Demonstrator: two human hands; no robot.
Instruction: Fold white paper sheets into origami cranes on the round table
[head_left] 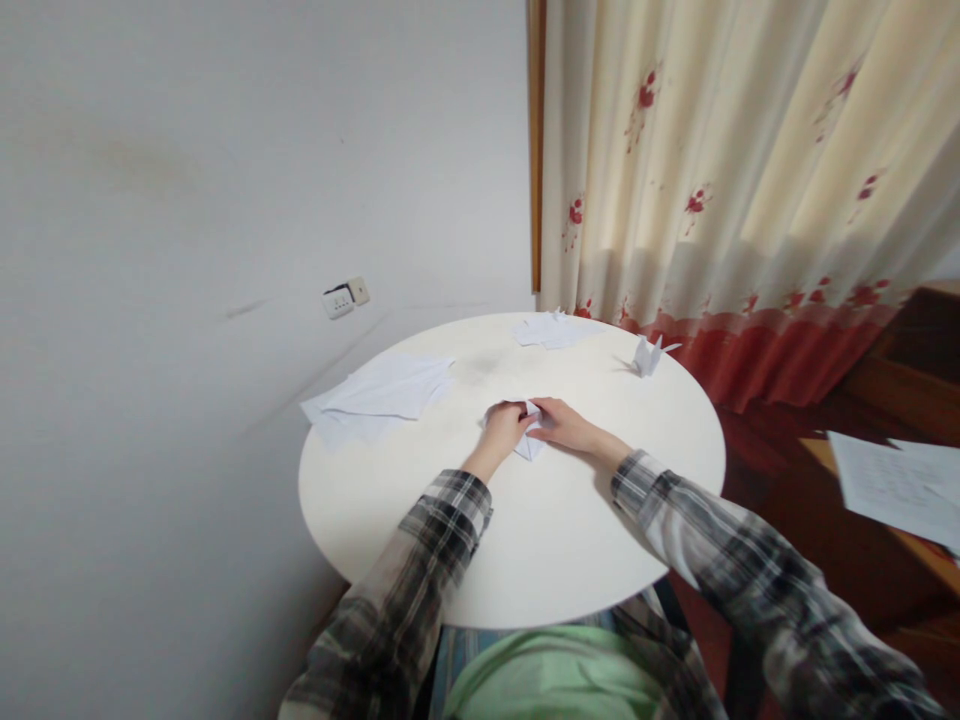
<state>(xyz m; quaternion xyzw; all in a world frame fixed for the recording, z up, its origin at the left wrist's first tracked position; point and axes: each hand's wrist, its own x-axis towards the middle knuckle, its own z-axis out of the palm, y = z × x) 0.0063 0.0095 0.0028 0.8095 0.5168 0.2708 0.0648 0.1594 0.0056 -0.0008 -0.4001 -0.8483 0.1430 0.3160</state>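
A small piece of folded white paper [530, 447] lies at the middle of the round white table [525, 560], its pointed lower end toward me. My left hand [506, 428] is closed on its left side, fingers curled over the paper. From the right, my right hand [561, 422] pinches the paper's upper right part between thumb and fingers. The two hands nearly meet over the paper and hide much of it.
Loose white sheets [390, 388] lie at the table's left, more papers [551, 330] at the far edge. A folded paper crane [646, 357] stands at the back right. Beyond are a wall socket [339, 303], a curtain [712, 200] and printed sheets [892, 485] on the right.
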